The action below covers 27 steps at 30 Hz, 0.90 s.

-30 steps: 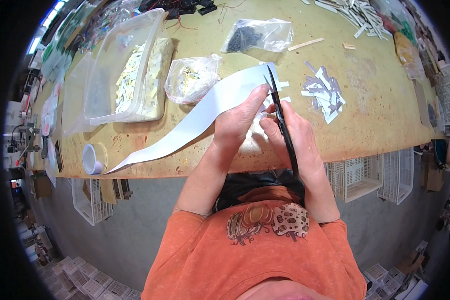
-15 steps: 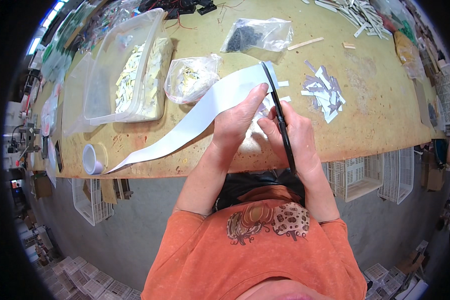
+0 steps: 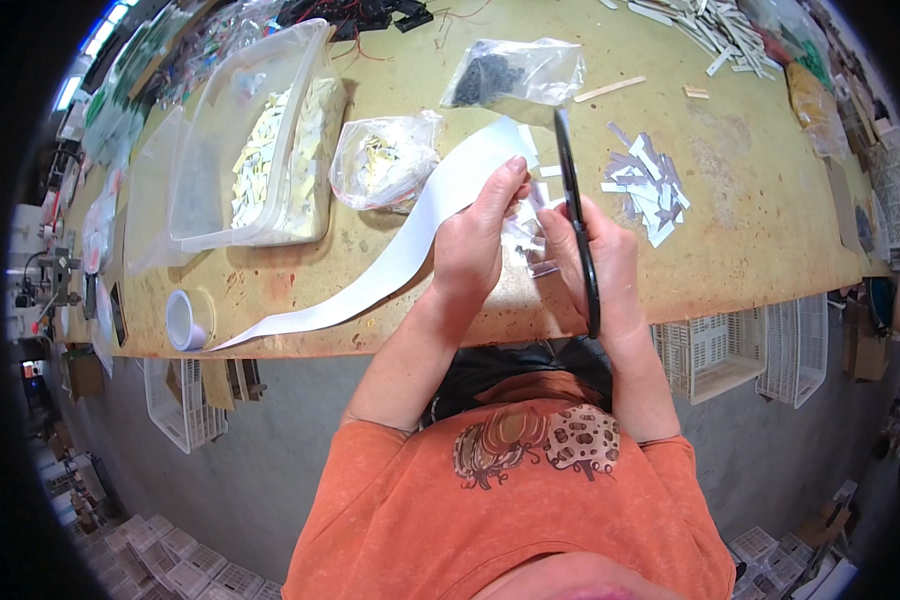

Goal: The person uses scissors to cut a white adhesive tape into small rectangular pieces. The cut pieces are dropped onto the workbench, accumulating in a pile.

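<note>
My left hand (image 3: 475, 235) is closed on the end of a wide white tape strip (image 3: 400, 237), thumb on top. The strip curves left and down to its roll (image 3: 185, 318) near the table's front edge. My right hand (image 3: 602, 262) is closed around black scissors (image 3: 576, 215), seen edge-on with the blades pointing away from me. The scissors stand just right of the strip's end, apart from it. Small cut strips (image 3: 522, 232) lie between and below my hands, partly hidden by them. A pile of white and grey cut pieces (image 3: 650, 185) lies to the right.
A clear plastic bin (image 3: 185, 190) of pale yellow pieces stands at the left, beside a bag of similar pieces (image 3: 385, 165). Farther back lie a bag of black parts (image 3: 490, 78), a wooden stick (image 3: 610, 88) and many white strips (image 3: 705, 30). White crates (image 3: 715, 355) sit below the table edge.
The scissors have moved right, off the strip's end. My left hand and the strip's end have shifted slightly left, and more of the small cut strips shows between my hands.
</note>
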Each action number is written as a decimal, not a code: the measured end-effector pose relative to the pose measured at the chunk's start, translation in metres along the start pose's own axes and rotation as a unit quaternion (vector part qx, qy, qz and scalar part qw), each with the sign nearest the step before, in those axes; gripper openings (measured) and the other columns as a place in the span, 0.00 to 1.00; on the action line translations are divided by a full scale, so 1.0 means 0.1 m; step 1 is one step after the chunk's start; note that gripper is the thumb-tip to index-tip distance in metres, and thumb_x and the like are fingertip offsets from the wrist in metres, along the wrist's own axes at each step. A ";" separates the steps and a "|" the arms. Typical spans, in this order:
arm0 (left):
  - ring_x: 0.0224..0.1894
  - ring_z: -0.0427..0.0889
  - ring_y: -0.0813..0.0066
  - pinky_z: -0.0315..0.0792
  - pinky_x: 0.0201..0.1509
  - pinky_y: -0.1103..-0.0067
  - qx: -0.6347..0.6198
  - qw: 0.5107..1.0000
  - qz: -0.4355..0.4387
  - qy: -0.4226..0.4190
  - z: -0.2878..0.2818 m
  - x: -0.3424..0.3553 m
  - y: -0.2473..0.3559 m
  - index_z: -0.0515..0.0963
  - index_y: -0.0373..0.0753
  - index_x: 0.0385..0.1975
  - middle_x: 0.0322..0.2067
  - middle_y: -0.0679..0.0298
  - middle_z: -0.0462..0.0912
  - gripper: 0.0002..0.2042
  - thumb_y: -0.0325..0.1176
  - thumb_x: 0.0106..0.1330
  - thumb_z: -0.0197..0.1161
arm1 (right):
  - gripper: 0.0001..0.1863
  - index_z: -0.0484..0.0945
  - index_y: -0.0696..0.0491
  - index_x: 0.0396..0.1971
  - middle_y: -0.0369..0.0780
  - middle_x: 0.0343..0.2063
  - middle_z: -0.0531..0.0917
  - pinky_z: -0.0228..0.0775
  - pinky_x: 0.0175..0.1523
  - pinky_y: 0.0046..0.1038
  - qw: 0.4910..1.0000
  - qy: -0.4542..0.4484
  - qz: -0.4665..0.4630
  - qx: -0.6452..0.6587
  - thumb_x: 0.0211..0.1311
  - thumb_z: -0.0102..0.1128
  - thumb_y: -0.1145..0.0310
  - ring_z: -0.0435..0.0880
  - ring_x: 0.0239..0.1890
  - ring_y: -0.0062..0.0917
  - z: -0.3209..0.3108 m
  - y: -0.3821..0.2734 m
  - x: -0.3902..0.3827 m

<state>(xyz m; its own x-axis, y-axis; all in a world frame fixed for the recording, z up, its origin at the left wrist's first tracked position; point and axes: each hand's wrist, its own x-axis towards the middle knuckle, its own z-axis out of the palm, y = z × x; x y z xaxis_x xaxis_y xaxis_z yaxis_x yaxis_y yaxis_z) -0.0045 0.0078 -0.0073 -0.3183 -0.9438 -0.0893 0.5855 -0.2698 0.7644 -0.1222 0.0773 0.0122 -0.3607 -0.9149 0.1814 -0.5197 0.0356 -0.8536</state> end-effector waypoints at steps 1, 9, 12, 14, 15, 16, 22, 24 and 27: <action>0.46 0.81 0.73 0.75 0.52 0.76 0.013 1.000 0.017 0.007 -0.02 0.02 -0.01 0.78 0.32 0.49 0.44 0.60 0.83 0.10 0.29 0.74 0.58 | 0.17 0.79 0.58 0.31 0.39 0.16 0.80 0.71 0.26 0.28 0.994 -0.013 0.060 0.089 0.67 0.67 0.57 0.81 0.19 0.23 -0.02 -0.03 0.01; 0.31 0.83 0.72 0.76 0.35 0.81 0.056 0.977 -0.036 -0.201 0.06 0.00 0.07 0.79 0.30 0.42 0.32 0.60 0.84 0.08 0.28 0.74 0.55 | 0.10 0.76 0.57 0.41 0.31 0.16 0.74 0.59 0.17 0.16 0.898 -0.071 0.157 0.404 0.69 0.61 0.67 0.69 0.13 0.12 -0.18 -0.13 0.27; 0.33 0.83 0.72 0.76 0.35 0.81 0.069 0.971 -0.030 -0.227 0.11 -0.03 0.12 0.78 0.29 0.42 0.31 0.59 0.84 0.09 0.29 0.74 0.53 | 0.08 0.76 0.57 0.39 0.31 0.16 0.74 0.58 0.17 0.16 0.871 -0.077 0.142 0.463 0.69 0.61 0.68 0.69 0.13 0.13 -0.19 -0.07 0.35; 0.36 0.81 0.76 0.75 0.41 0.82 0.104 0.958 0.002 -0.267 0.13 0.02 0.11 0.77 0.30 0.48 0.34 0.62 0.82 0.11 0.26 0.69 0.60 | 0.08 0.75 0.58 0.39 0.32 0.16 0.74 0.59 0.17 0.17 0.866 -0.062 0.115 0.483 0.69 0.61 0.69 0.68 0.12 0.13 -0.23 -0.10 0.35; 0.36 0.79 0.80 0.74 0.43 0.83 0.128 0.954 0.019 -0.272 0.18 0.00 0.13 0.76 0.30 0.54 0.37 0.65 0.81 0.16 0.27 0.67 0.62 | 0.08 0.75 0.58 0.39 0.32 0.16 0.74 0.59 0.17 0.17 0.872 -0.052 0.109 0.475 0.69 0.61 0.69 0.68 0.12 0.14 -0.25 -0.14 0.37; 0.37 0.77 0.81 0.73 0.44 0.84 0.130 0.956 0.027 -0.263 0.18 -0.01 0.12 0.74 0.31 0.54 0.38 0.66 0.80 0.18 0.27 0.66 0.64 | 0.08 0.75 0.58 0.39 0.33 0.16 0.74 0.59 0.17 0.17 0.877 -0.041 0.103 0.467 0.69 0.61 0.69 0.68 0.11 0.14 -0.27 -0.17 0.38; 0.43 0.76 0.82 0.71 0.48 0.82 -0.064 0.990 0.020 -0.126 0.12 -0.03 0.10 0.68 0.37 0.53 0.42 0.66 0.78 0.16 0.33 0.70 0.62 | 0.07 0.75 0.58 0.39 0.32 0.16 0.73 0.59 0.17 0.15 0.875 -0.046 0.124 0.466 0.70 0.59 0.69 0.68 0.12 0.13 -0.36 -0.03 0.36; 0.42 0.77 0.81 0.73 0.47 0.81 -0.052 0.990 -0.009 -0.132 0.03 0.03 0.08 0.71 0.39 0.50 0.42 0.65 0.79 0.11 0.32 0.72 0.60 | 0.07 0.75 0.58 0.39 0.32 0.17 0.74 0.59 0.17 0.15 0.885 -0.051 0.140 0.441 0.70 0.59 0.69 0.69 0.12 0.13 -0.34 0.01 0.33; 0.44 0.79 0.80 0.75 0.48 0.79 0.049 0.990 0.047 -0.121 0.01 -0.01 0.03 0.73 0.40 0.47 0.42 0.65 0.80 0.07 0.31 0.74 0.59 | 0.12 0.76 0.58 0.41 0.36 0.19 0.78 0.66 0.20 0.19 0.881 -0.125 0.175 0.422 0.74 0.53 0.63 0.75 0.16 0.17 -0.33 0.03 0.22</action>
<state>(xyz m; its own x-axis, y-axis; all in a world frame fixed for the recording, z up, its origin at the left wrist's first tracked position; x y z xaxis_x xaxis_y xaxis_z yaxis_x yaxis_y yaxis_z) -0.0031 0.0076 -0.0039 -0.4421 -0.8873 0.1312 0.5498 -0.1524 0.8213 -0.1570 0.0700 0.0301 -0.1476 -0.9711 -0.1875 0.3874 0.1177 -0.9144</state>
